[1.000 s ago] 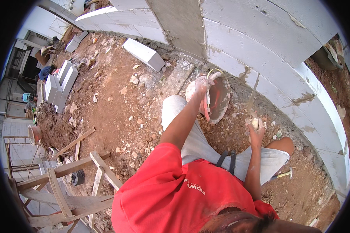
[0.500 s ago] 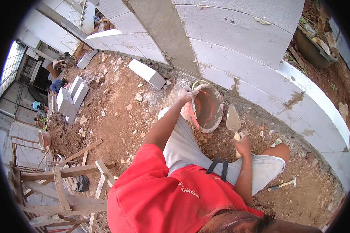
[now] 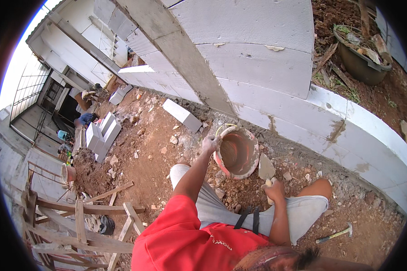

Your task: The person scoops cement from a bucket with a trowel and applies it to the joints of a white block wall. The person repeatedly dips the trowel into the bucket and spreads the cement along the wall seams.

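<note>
My left hand (image 3: 209,143) grips the rim of an orange-red bucket (image 3: 218,159) at its left side. The bucket tilts so that its open mouth faces me, and grey mortar (image 3: 233,153) coats its inside. In my right hand (image 3: 276,191), the fingers are wrapped round the pale handle of a trowel (image 3: 266,168). Its mortar-smeared blade points away from me, close beside the bucket's right rim. Past the bucket runs a low wall of white blocks (image 3: 298,122).
A loose white block (image 3: 182,115) lies left of the bucket, with stacked blocks (image 3: 103,135) farther off. Right of my knee lies a hammer (image 3: 334,233). A timber frame (image 3: 81,221) stands at lower left. Other people (image 3: 83,118) work at far left. Behind the wall sits a dark tub (image 3: 362,61).
My view has shifted, so the scene sits lower in the picture. The bucket's mouth now faces me more fully. Both hands keep their grips, and the trowel stays beside the bucket.
</note>
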A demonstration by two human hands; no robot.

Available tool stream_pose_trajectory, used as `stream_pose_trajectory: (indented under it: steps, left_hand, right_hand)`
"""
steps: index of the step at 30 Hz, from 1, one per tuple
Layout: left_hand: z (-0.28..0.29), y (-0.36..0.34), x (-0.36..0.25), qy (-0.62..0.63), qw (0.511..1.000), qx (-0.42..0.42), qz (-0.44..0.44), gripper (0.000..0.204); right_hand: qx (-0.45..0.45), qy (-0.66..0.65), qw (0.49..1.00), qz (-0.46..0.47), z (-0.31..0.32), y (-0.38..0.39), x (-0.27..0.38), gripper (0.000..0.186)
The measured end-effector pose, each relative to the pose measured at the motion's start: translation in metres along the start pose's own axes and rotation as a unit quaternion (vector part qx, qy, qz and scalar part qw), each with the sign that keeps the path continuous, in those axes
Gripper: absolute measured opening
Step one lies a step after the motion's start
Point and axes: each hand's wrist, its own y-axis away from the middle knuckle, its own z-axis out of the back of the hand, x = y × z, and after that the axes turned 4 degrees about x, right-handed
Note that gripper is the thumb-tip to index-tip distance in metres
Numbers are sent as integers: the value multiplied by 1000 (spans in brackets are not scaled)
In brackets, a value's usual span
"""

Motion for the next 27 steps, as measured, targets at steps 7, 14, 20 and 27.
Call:
stream_pose_trajectory:
  steps: [7,14,20,27]
  left_hand:
    - [-17,31,-4,44,999,-1,29,40]
    - [-2,54,-28,68,992,103,10,36]
    - [29,58,-42,-22,993,51,-104,38]
    - [31,2,-58,-81,977,124,-154,39]
  right_hand:
    - [42,6,999,35,-16,-5,14,60]
    - [58,-52,996,48,-37,-16,10,56]
    - [66,-83,986,127,-34,-15,13,47]
    - [87,-189,975,84,-15,-29,-8,41]
